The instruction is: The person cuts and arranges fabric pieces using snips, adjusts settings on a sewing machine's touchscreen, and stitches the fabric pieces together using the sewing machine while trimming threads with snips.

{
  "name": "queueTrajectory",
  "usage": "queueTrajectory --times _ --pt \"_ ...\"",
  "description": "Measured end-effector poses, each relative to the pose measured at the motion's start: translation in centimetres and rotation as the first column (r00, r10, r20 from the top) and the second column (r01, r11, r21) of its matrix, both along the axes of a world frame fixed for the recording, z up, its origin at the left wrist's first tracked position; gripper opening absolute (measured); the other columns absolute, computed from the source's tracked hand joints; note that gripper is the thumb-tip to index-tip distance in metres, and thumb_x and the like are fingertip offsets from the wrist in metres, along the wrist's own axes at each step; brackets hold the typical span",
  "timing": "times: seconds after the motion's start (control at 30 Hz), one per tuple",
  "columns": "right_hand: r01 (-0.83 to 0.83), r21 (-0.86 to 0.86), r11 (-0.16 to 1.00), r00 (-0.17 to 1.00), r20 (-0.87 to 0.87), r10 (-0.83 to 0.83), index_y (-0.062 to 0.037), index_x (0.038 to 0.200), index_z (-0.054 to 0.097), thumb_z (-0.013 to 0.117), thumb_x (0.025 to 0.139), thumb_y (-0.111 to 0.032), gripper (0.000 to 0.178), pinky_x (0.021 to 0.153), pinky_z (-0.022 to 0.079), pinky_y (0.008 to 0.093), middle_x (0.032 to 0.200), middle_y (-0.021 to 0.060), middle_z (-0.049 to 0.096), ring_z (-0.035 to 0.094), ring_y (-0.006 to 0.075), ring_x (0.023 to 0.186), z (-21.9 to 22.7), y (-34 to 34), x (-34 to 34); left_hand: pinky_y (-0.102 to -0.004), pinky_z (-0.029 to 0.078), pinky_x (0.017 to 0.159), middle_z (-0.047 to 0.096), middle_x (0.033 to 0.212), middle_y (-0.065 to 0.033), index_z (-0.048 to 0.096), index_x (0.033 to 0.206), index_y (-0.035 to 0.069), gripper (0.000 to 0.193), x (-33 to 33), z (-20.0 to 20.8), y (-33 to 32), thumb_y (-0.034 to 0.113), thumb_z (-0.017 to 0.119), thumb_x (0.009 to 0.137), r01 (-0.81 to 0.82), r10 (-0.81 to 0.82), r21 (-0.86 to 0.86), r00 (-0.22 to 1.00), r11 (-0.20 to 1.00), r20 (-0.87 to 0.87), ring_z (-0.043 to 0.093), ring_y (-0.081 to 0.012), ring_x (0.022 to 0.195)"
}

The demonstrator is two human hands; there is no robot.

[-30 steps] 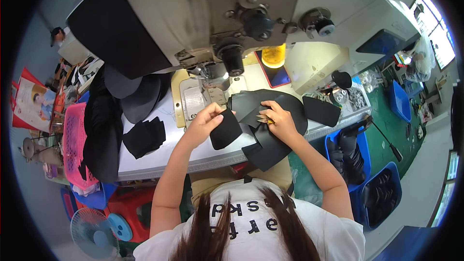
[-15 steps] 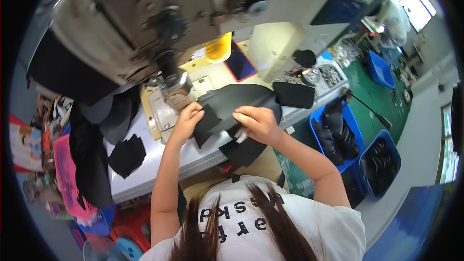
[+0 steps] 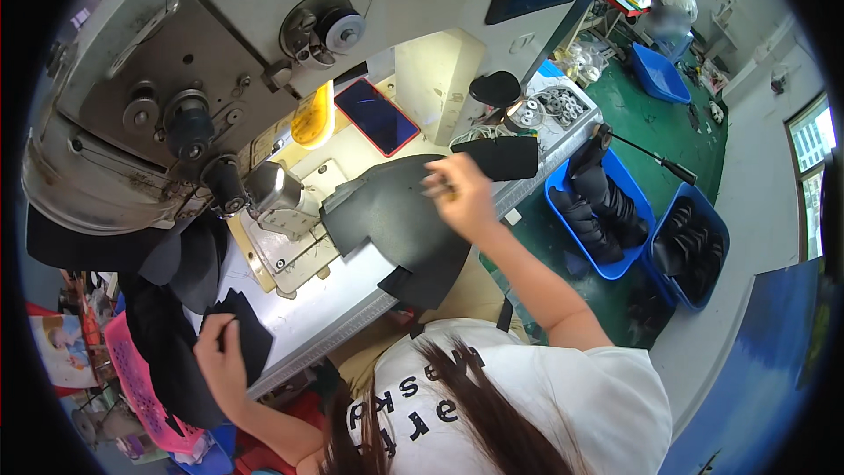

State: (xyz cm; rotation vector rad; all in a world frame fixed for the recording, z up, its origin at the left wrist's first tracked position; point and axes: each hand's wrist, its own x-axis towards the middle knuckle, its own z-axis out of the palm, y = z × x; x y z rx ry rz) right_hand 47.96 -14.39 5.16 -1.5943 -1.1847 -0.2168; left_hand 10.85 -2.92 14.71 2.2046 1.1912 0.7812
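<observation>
A large dark grey sheet (image 3: pixel 396 204) lies on the sewing machine's bed and hangs over the table's front edge. Its left edge is beside the metal presser area (image 3: pixel 286 198). Over the sheet's right part, my right hand (image 3: pixel 466 202) is raised with its fingers curled together; a small dark thing shows between them, too blurred to name. At the left, my left hand (image 3: pixel 220 361) is at a stack of small black fabric pieces (image 3: pixel 251 334), thumb and fingers closed on the edge of one piece.
A phone (image 3: pixel 378 117) and a yellow tray (image 3: pixel 312 119) are behind the sheet. Metal bobbins (image 3: pixel 558 105) fill the table's right corner. Blue bins (image 3: pixel 646 251) with black padded parts stand on the right floor. At the left are a pink basket (image 3: pixel 132 374) and draped black material (image 3: pixel 163 334).
My left hand has left the sheet and moved left to the black stack. My right hand has lifted off the sheet's near side. The head view has shifted.
</observation>
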Motion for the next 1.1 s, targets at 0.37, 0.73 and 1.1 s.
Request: queueTrajectory --times 0.37,0.73,1.1 --pt "0.548 -0.158 0.822 0.754 -0.333 -0.566 0.0079 0.099 0.059 0.065 0.085 -0.027 0.037 0.068 0.045 0.0278 0.081 0.0109 0.062 0.056 0.0159 0.072 -8.0 -9.1 10.4 -0.0373 0.038 0.091 0.059 0.102 -0.0138 0.059 0.103 0.000 0.024 -2.8 -6.8 7.1 0.005 0.061 0.080 -0.141 0.209 0.433 0.971 0.890 -0.113 0.053 -0.0293 0.100" --pt "0.298 -0.120 0.947 0.294 -0.932 -0.211 -0.0083 0.081 0.047 0.076 0.073 -0.011 0.030 0.037 0.025 0.0201 0.062 -0.0050 0.039 0.036 0.0045 0.044 -4.4 -9.0 10.6 -0.0392 0.044 0.082 0.060 0.096 -0.0132 0.060 0.086 0.003 0.017 11.6 -9.5 -2.3 0.001 0.066 0.071 0.285 -0.341 0.294 0.926 0.912 0.161 0.056 -0.0307 0.091" --pt "0.444 0.210 0.871 0.764 -0.596 -0.246 -0.0006 0.097 0.049 0.070 0.077 -0.003 0.029 0.059 0.039 0.0241 0.082 0.0031 0.051 0.049 0.0095 0.068 0.7 -6.6 3.9 -0.0393 0.045 0.090 0.052 0.120 -0.0177 0.055 0.116 0.003 0.052 19.8 -8.4 -7.3 0.012 0.075 0.068 0.620 -0.662 0.256 0.738 0.742 0.133 0.052 -0.0352 0.108"
